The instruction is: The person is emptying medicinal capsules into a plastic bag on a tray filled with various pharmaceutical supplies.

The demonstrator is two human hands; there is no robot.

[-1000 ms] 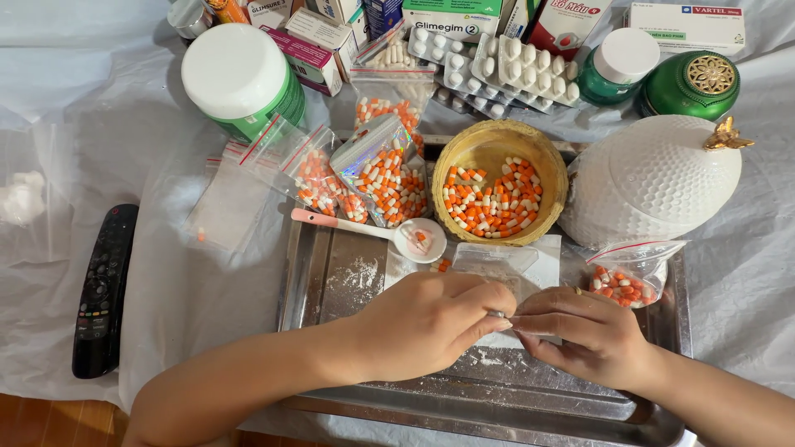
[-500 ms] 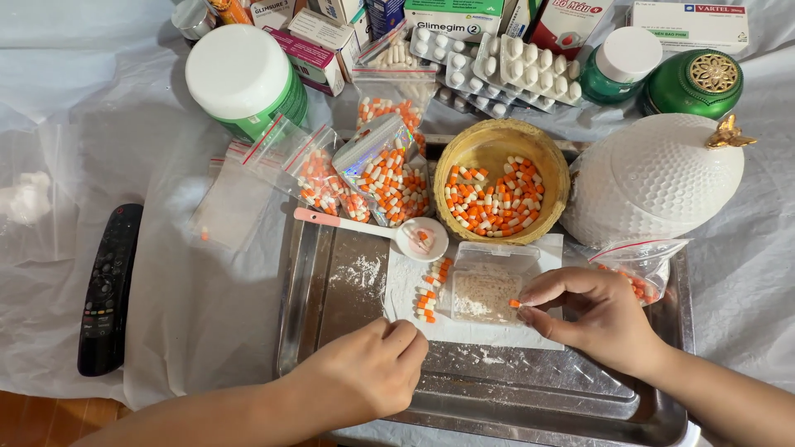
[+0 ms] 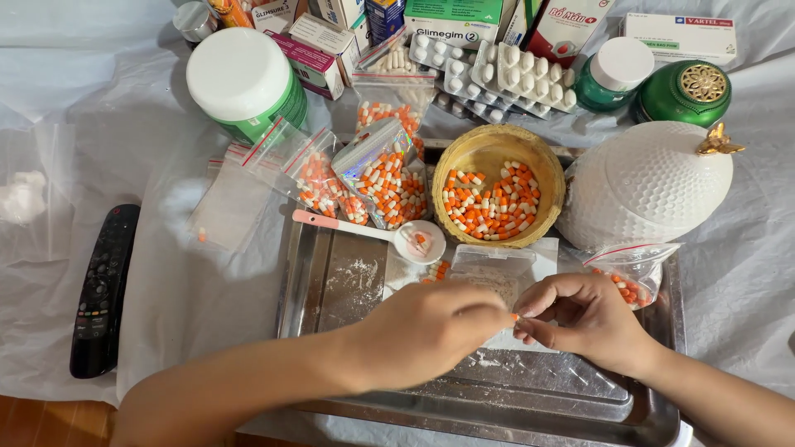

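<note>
Along the far edge of the white-draped counter (image 3: pixel 116 124): a row of small cardboard medicine boxes (image 3: pixel 319 50) in pink, white, blue and green, one flat white box with red and blue stripes (image 3: pixel 679 35) at the far right. Just before them, silver blister sheets of white tablets (image 3: pixel 513 70). Left of these, a large green jar with a white lid and green label (image 3: pixel 244 83); right, a smaller green bottle with a white cap (image 3: pixel 613 73). Nearer, clear zip bags of orange-and-white capsules (image 3: pixel 364 178) leaning together. Beside the right hand (image 3: pixel 584 319), another small clear zip bag (image 3: pixel 633 273) holding a few capsules. Far left, a black remote control (image 3: pixel 103 290), no lit screen.
</note>
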